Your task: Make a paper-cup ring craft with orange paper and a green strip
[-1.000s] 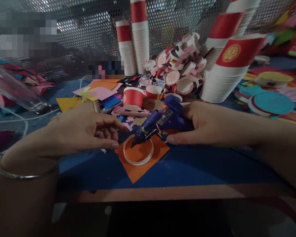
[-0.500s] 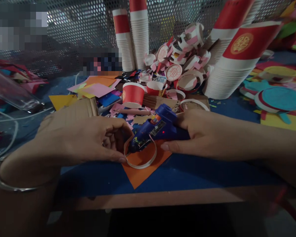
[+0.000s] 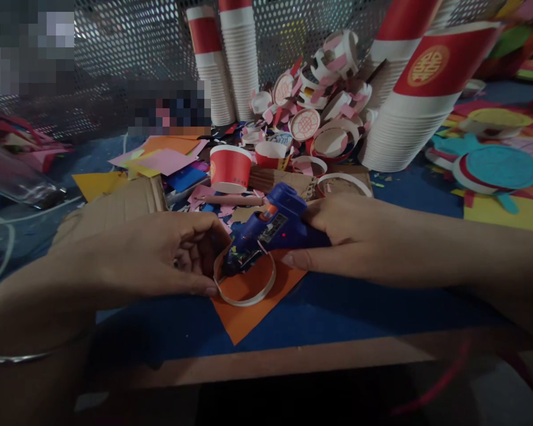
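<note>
Beyond the table's wooden edge (image 3: 293, 360) and a bare strip of tabletop (image 3: 359, 313), the white ring (image 3: 246, 302) sits over orange paper (image 3: 236, 326); the half-curled left hand (image 3: 169, 254), apart from it 1 second ago, now has thumb and forefinger at its left wall, though whether they pinch I cannot tell. The right hand (image 3: 350, 239), fingers wrapped round the blue glue gun (image 3: 293, 207), has the nozzle (image 3: 229, 268) inside that wall, so the ring looks braced for it. Rightward there is room; scraps, a red cup (image 3: 230, 170) and stacked cups (image 3: 397, 133) crowd the far side.
</note>
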### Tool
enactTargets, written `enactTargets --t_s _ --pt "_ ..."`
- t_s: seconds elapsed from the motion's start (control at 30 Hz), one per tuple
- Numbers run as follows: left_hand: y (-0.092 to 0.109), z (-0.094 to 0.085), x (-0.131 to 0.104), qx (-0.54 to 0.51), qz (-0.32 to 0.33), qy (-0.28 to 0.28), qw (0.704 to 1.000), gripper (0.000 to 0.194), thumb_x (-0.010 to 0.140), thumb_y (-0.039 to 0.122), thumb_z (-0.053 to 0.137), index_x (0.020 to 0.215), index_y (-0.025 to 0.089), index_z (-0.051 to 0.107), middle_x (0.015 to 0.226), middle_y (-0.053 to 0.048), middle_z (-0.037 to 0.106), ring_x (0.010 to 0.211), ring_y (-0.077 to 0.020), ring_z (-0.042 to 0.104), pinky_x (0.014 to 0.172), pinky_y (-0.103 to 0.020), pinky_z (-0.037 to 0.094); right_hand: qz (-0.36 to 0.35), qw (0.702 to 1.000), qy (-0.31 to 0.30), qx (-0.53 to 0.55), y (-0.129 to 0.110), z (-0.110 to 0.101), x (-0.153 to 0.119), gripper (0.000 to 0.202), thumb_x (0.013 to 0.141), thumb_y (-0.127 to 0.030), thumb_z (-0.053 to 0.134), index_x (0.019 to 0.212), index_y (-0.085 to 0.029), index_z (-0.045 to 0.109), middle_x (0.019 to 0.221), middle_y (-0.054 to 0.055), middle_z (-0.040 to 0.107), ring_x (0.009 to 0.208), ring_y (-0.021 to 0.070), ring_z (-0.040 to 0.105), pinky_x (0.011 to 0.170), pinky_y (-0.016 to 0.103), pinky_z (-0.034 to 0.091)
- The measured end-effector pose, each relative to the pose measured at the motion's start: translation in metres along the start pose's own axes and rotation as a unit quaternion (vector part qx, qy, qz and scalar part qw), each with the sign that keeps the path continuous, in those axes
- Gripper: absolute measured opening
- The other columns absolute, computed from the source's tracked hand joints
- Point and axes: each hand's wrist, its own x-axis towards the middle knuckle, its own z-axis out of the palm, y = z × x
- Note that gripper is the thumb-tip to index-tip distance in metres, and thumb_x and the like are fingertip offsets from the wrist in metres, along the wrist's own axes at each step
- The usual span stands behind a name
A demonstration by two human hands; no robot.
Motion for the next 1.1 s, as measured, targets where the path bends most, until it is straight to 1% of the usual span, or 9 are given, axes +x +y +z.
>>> enactTargets --t_s 0.17,0.33,0.5,0.6,0.67,0.73,0.83,1.0,1.1 --pt "0.0025 -0.0004 0.0010 -0.007 0.002 -0.005 1.000 0.038 0.075 0.056 0.084 0.108 0.037 0.078 0.078 0.000 0.078 0.062 -0.0233 0.071 0.057 -0.035 0.060 0.004 1.000 0.011 -0.012 -0.0010 0.0005 0.0006 0.039 0.089 -0.036 0.064 0.056 -0.023 0.048 0.057 0.001 0.056 0.051 0.0142 0.048 0.050 0.030 0.031" --pt "0.0050 0.0002 0.0008 -0.015 0.013 -0.005 1.000 0.029 0.078 0.050 0.083 0.101 0.033 0.076 0.080 0.001 0.078 0.064 -0.0206 0.071 0.056 -0.031 0.058 0.012 1.000 -0.003 0.012 -0.0007 0.0010 0.0006 0.031 0.089 -0.035 0.065 0.062 -0.022 0.057 0.065 0.002 0.064 0.055 0.0155 0.053 0.052 0.030 0.035" --pt "0.0040 0.0001 0.0001 -0.014 0.021 -0.004 1.000 0.031 0.079 0.050 0.084 0.103 0.032 0.076 0.079 0.002 0.078 0.063 -0.0194 0.071 0.055 -0.028 0.057 0.019 1.000 0.002 0.009 -0.0014 0.0016 -0.0005 0.034 0.089 -0.032 0.064 0.058 -0.021 0.055 0.057 0.001 0.059 0.050 0.0140 0.049 0.052 0.030 0.034" --pt "0.0007 0.0007 0.0004 -0.045 0.029 0.012 0.999 0.038 0.075 0.044 0.088 0.109 0.030 0.079 0.076 0.001 0.078 0.059 -0.0196 0.070 0.052 -0.027 0.056 0.022 1.000 0.007 0.005 -0.0033 0.0016 -0.0010 0.032 0.089 -0.031 0.064 0.060 -0.020 0.056 0.060 0.001 0.060 0.051 0.0138 0.051 0.052 0.029 0.035" --pt "0.0000 0.0016 0.0011 -0.081 0.036 0.028 0.996 0.040 0.068 0.037 0.093 0.106 0.029 0.082 0.074 0.000 0.078 0.056 -0.0204 0.069 0.049 -0.027 0.054 0.024 1.000 0.013 0.003 -0.0043 0.0019 -0.0013 0.028 0.090 -0.030 0.063 0.064 -0.020 0.059 0.065 0.002 0.064 0.055 0.0147 0.055 0.054 0.029 0.037" --pt "0.0017 0.0025 0.0018 -0.111 0.037 0.036 0.993 0.036 0.064 0.031 0.094 0.099 0.029 0.084 0.072 -0.001 0.077 0.054 -0.0212 0.068 0.047 -0.027 0.053 0.027 1.000 0.015 0.003 -0.0043 0.0026 -0.0016 0.025 0.091 -0.029 0.063 0.067 -0.020 0.060 0.069 0.003 0.067 0.058 0.0156 0.058 0.054 0.029 0.039" --pt "0.0055 0.0036 0.0026 -0.127 0.033 0.033 0.991 0.029 0.065 0.032 0.093 0.092 0.026 0.083 0.070 -0.002 0.076 0.053 -0.0207 0.067 0.046 -0.026 0.051 0.023 1.000 0.018 0.008 -0.0026 0.0044 -0.0017 0.026 0.091 -0.028 0.063 0.066 -0.021 0.058 0.069 0.003 0.067 0.058 0.0158 0.057 0.054 0.030 0.039" --pt "0.0009 0.0052 0.0021 -0.122 0.039 0.009 0.992 0.032 0.070 0.036 0.091 0.099 0.026 0.081 0.074 -0.004 0.076 0.056 -0.0206 0.067 0.048 -0.025 0.052 0.003 0.999 0.050 0.018 -0.0003 0.0075 -0.0009 0.030 0.089 -0.026 0.066 0.062 -0.022 0.052 0.066 0.002 0.065 0.057 0.0158 0.056 0.054 0.030 0.038" --pt "-0.0034 0.0061 0.0008 -0.124 0.037 0.015 0.991 0.034 0.072 0.035 0.091 0.103 0.026 0.080 0.074 -0.003 0.076 0.056 -0.0196 0.066 0.048 -0.024 0.050 0.002 0.998 0.058 0.032 -0.0011 0.0083 -0.0006 0.031 0.087 -0.024 0.067 0.060 -0.022 0.051 0.061 0.000 0.062 0.052 0.0138 0.052 0.052 0.030 0.036"
